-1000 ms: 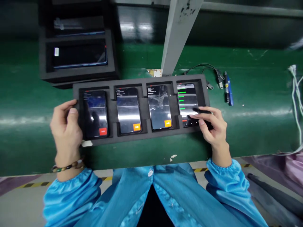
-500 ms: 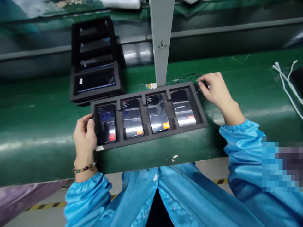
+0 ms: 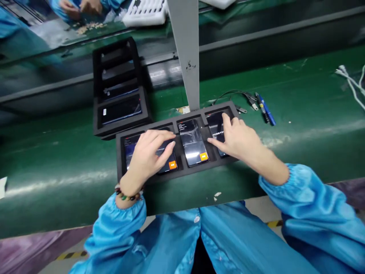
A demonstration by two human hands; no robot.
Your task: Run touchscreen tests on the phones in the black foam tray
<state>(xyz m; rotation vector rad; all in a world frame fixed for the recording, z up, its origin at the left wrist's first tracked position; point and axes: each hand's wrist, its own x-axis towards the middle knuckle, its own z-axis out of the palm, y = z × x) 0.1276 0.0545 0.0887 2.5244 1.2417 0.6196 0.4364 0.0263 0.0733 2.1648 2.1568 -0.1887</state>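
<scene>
A black foam tray (image 3: 182,173) lies on the green bench, with a phone in each of several slots. My left hand (image 3: 149,154) is over the two left phones, thumb and fingers apart, partly covering the second phone (image 3: 172,165). The third phone (image 3: 192,142) lies uncovered, its screen lit with an orange button. My right hand (image 3: 238,139) is over the rightmost phone (image 3: 216,123), thumb and forefinger spread across it and nothing held between them. The leftmost phone (image 3: 129,148) is partly hidden behind my left hand.
Stacked foam trays (image 3: 98,133) with phones stand at the back left. A grey post (image 3: 189,64) rises behind the tray. Cables (image 3: 251,101), pens (image 3: 266,108) and white cords (image 3: 352,83) lie right. Another person's hands (image 3: 82,7) show at the top left.
My left hand has moved from the tray's left edge to above the left phones. My right hand has come from the cables to the rightmost phone. The view has shifted.
</scene>
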